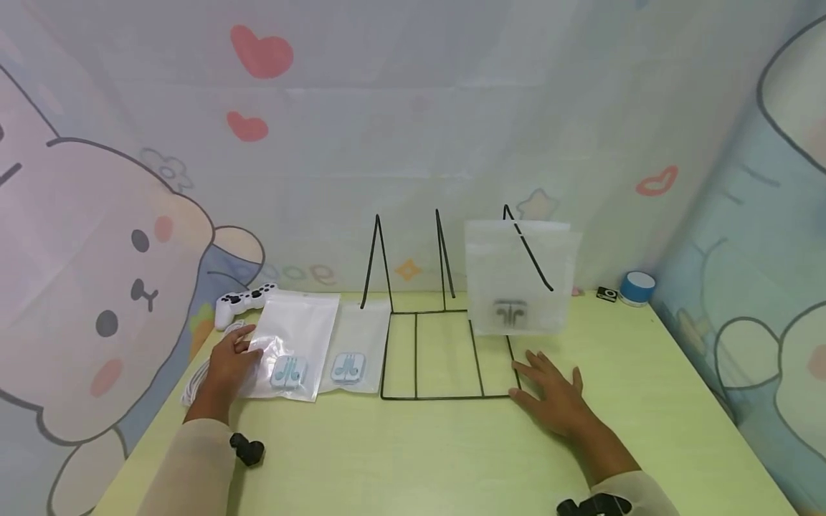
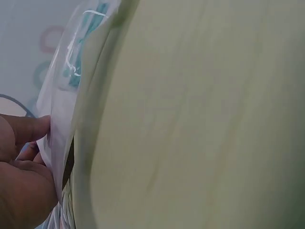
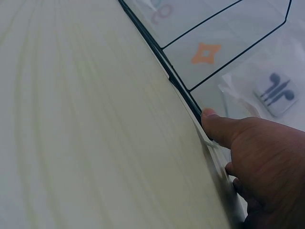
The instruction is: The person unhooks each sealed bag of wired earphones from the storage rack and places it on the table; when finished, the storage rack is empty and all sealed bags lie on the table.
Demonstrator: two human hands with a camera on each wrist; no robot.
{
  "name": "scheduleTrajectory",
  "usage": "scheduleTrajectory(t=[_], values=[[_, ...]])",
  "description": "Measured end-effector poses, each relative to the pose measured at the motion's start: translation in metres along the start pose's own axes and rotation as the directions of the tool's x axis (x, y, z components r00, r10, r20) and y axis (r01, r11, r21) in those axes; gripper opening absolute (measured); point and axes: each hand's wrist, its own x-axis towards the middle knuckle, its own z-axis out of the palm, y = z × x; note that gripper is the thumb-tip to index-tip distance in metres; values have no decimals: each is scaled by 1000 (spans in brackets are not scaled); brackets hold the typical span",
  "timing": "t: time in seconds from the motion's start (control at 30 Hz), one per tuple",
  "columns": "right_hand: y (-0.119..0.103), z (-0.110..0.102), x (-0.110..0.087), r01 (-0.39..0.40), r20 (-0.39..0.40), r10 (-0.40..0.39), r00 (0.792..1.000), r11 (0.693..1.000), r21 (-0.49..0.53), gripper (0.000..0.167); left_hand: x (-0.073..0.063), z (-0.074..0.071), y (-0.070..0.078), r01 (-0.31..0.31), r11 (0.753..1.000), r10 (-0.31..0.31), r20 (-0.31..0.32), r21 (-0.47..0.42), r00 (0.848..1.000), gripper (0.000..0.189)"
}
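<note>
My left hand [image 1: 227,365] pinches the left edge of a white plastic pouch [image 1: 300,315] holding boxed earphones [image 1: 287,372]; the left wrist view shows the thumb on the pouch [image 2: 62,119]. A second pouch [image 1: 368,326] with earphones [image 1: 348,368] lies partly under it. To their right stands a black wire display rack [image 1: 445,398] with three upright prongs. From its right prong hangs a frosted pouch [image 1: 516,265] with dark-looking earphones [image 1: 511,313]. My right hand [image 1: 551,394] is spread at the rack's front right corner, thumb touching the wire.
At the back left, a white game controller [image 1: 241,304] sits by a coiled white cable [image 1: 193,383]. A small black player [image 1: 606,294] and a blue-and-white round container [image 1: 637,288] stand at the back right. A cartoon-printed cloth [image 1: 387,107] hangs behind the table [image 1: 400,459].
</note>
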Motion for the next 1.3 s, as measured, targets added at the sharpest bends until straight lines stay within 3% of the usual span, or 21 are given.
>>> scheduleTrajectory(t=[0.17, 0.47, 0.63, 0.77, 1.0, 1.17, 1.3], values=[[1, 1, -1, 4, -5, -4, 1000, 1000, 2, 62, 2, 0, -3, 16, 1000, -16, -6, -11, 1000, 69], [1, 0, -2, -1, -1, 1, 1000, 1000, -3, 62, -2, 1, -2, -66, 997, 64, 50, 40, 997, 75], [0, -1, -2, -2, -7, 2, 1000, 1000, -4, 62, -6, 6, 8, -105, 987, 101, 39, 121, 994, 78], [-1, -1, -2, 3, -4, -3, 1000, 1000, 5, 61, -12, 14, 14, -163, 978, 160, 35, 133, 987, 78], [0, 0, -2, 6, -2, -6, 1000, 1000, -1, 62, -29, 42, 34, -273, 951, 268, 53, 149, 962, 71], [0, 0, -2, 9, -4, -9, 1000, 1000, 2, 62, -41, 65, 49, -351, 923, 341, 85, 158, 936, 67], [0, 0, -2, 11, -3, -11, 1000, 1000, -2, 62, -50, 82, 59, -422, 891, 410, 105, 165, 906, 64]])
